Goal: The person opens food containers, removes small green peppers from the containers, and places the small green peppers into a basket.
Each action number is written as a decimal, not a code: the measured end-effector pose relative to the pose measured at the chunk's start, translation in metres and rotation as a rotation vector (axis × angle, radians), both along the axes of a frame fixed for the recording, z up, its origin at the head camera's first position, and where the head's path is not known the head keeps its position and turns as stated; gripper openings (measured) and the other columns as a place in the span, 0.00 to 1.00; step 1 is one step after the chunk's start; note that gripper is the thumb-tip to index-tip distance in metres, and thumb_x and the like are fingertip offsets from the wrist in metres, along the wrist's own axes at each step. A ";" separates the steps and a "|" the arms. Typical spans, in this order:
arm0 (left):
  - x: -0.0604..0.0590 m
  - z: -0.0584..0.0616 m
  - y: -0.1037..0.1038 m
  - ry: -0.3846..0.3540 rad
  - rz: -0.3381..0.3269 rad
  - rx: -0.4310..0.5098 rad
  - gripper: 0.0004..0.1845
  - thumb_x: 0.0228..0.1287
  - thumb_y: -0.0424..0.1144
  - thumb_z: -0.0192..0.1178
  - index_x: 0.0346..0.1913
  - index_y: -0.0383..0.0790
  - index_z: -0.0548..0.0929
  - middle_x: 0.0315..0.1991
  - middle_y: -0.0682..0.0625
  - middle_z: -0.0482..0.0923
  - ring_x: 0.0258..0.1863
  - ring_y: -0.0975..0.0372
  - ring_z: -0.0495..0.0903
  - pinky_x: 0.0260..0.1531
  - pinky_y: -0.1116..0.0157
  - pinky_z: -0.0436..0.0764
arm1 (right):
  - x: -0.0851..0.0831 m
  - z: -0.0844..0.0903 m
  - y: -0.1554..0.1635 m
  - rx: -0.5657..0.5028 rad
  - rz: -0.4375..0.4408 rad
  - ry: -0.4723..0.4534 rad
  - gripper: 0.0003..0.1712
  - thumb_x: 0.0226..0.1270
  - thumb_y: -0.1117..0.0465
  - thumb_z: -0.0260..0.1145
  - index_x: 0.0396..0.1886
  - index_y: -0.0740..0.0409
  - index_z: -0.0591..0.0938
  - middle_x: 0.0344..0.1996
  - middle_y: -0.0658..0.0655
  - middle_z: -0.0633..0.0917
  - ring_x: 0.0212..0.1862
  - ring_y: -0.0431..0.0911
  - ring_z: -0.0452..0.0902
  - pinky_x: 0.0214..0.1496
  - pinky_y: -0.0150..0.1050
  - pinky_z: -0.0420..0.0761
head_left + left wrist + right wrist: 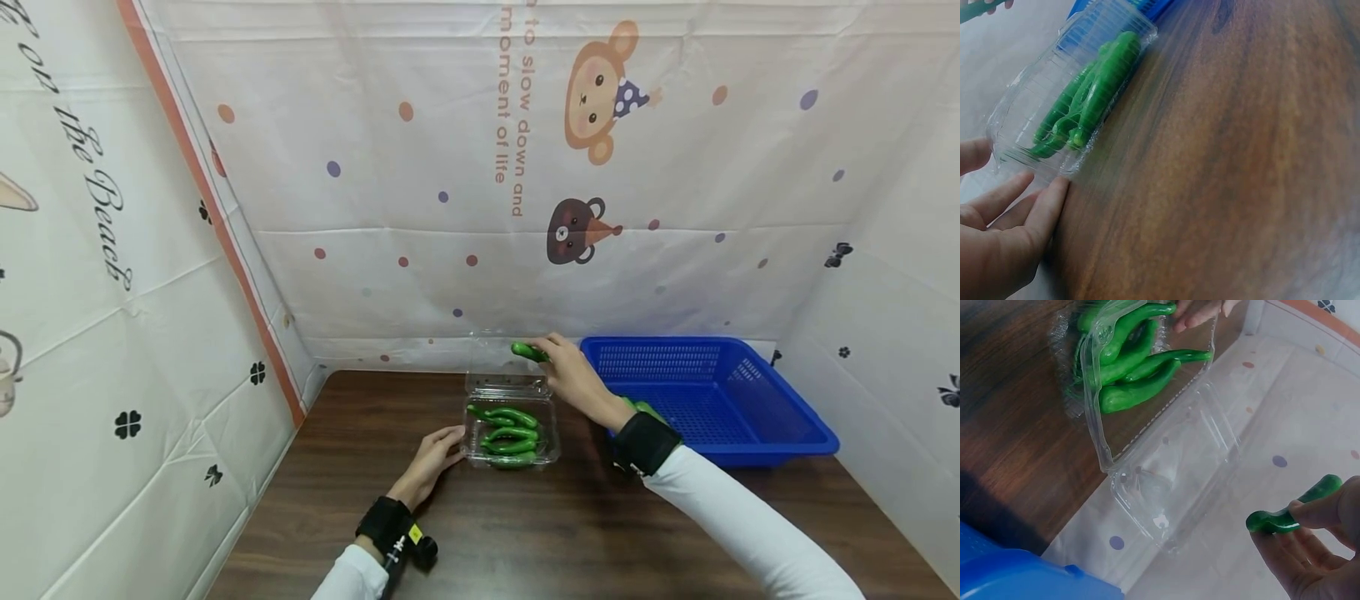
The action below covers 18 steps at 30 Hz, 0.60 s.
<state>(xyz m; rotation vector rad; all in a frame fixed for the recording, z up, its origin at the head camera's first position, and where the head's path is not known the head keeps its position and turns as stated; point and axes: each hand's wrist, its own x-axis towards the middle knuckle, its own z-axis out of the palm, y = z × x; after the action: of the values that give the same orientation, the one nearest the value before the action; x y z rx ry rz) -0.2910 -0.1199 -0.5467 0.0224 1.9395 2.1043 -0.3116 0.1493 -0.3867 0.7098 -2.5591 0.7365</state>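
Nearest on the desk, to the left, the left hand has its fingers extended against the left end of the clear plastic container; they touch its wall without wrapping round it. The container looks thin-walled and very light, so it would probably slide or flex under a hard push; a flat touch low on the wall seems kinder than a squeeze at the rim.

In it several green peppers lie side by side, roughly left to right. They look smooth, glossy and fairly firm, light enough for a fingertip hold, though the slick skin may let them roll or slip, and a hard pinch could bruise or snap one. The middle of the body is likely the best place to take hold, as the slim ends give little to grip.

To the right, more green peppers show beyond the black wristband, at the left side of the blue basket.

Farther off, the right hand pinches a single pepper between thumb and fingers, in the air beside the open lid at the container's far side. It is held about its middle with both ends showing, probably a balanced grip for something so slight and curved
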 end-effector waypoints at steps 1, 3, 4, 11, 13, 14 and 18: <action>0.001 0.000 0.000 -0.002 -0.002 -0.002 0.31 0.80 0.46 0.53 0.71 0.23 0.68 0.72 0.29 0.64 0.72 0.42 0.67 0.70 0.52 0.80 | 0.000 -0.001 0.001 0.004 0.000 -0.001 0.27 0.65 0.80 0.65 0.63 0.62 0.81 0.47 0.65 0.83 0.47 0.56 0.83 0.43 0.50 0.88; 0.002 0.000 0.000 -0.004 -0.008 -0.008 0.31 0.81 0.46 0.53 0.71 0.23 0.68 0.72 0.29 0.64 0.73 0.41 0.66 0.70 0.52 0.80 | 0.001 -0.001 0.002 0.004 0.001 -0.004 0.27 0.65 0.80 0.64 0.63 0.61 0.81 0.47 0.65 0.83 0.47 0.56 0.83 0.44 0.50 0.88; 0.002 0.000 0.000 -0.011 -0.009 -0.006 0.30 0.81 0.46 0.52 0.71 0.23 0.68 0.73 0.29 0.63 0.73 0.42 0.66 0.71 0.52 0.79 | 0.002 -0.001 0.002 0.001 0.001 -0.004 0.27 0.65 0.79 0.65 0.63 0.61 0.81 0.47 0.65 0.83 0.47 0.57 0.83 0.44 0.50 0.88; 0.001 0.003 0.000 -0.004 -0.011 0.013 0.31 0.81 0.46 0.53 0.71 0.23 0.68 0.73 0.29 0.63 0.74 0.41 0.64 0.72 0.51 0.77 | 0.002 0.003 0.007 -0.016 0.001 0.008 0.25 0.66 0.77 0.66 0.62 0.63 0.81 0.49 0.66 0.83 0.49 0.58 0.82 0.47 0.53 0.88; 0.001 0.003 0.000 0.008 -0.010 0.010 0.31 0.80 0.47 0.54 0.71 0.23 0.69 0.73 0.29 0.64 0.74 0.41 0.65 0.71 0.52 0.78 | 0.002 0.005 0.008 -0.021 -0.004 -0.002 0.25 0.67 0.77 0.66 0.63 0.63 0.80 0.49 0.66 0.83 0.49 0.58 0.82 0.48 0.54 0.88; 0.001 0.003 0.000 0.012 -0.008 0.011 0.31 0.79 0.48 0.54 0.70 0.24 0.69 0.72 0.29 0.64 0.73 0.42 0.66 0.70 0.53 0.79 | 0.002 0.006 0.009 -0.021 -0.008 -0.005 0.24 0.67 0.76 0.66 0.63 0.63 0.80 0.49 0.66 0.82 0.49 0.59 0.82 0.48 0.54 0.88; 0.002 0.002 0.000 0.044 -0.017 0.003 0.32 0.79 0.49 0.55 0.70 0.23 0.70 0.71 0.28 0.65 0.72 0.42 0.67 0.68 0.54 0.82 | 0.001 0.007 0.012 -0.028 -0.024 0.002 0.24 0.67 0.76 0.66 0.62 0.63 0.81 0.49 0.66 0.83 0.49 0.59 0.83 0.48 0.54 0.88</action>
<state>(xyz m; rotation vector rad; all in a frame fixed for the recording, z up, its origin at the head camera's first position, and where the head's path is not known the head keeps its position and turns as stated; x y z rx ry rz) -0.2891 -0.1202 -0.5447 0.0867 1.9540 2.1132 -0.3109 0.1611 -0.3795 0.6691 -2.5465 0.7615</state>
